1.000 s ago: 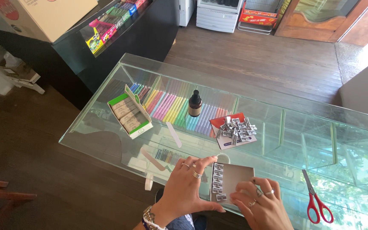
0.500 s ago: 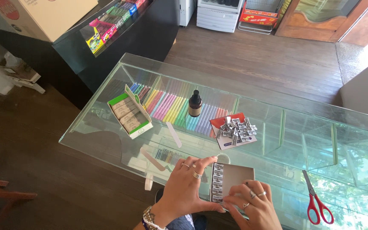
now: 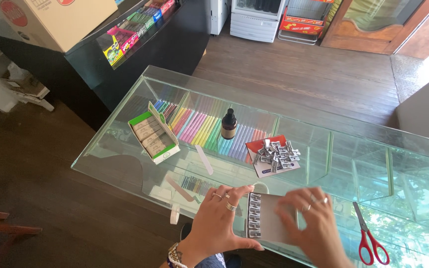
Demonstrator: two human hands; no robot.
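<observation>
Grey card of small sharpeners was held at 6 o'clock on glass table, left hand gripping its left edge, right hand laid flat across it. Red scissors lay at 3 o'clock.

You have one view only, from the camera on your head. It looks steeply down and forward over the glass surface, close enough that your hands fill the bottom edge. The wooden floor and a black counter lie farther off at the top.
</observation>
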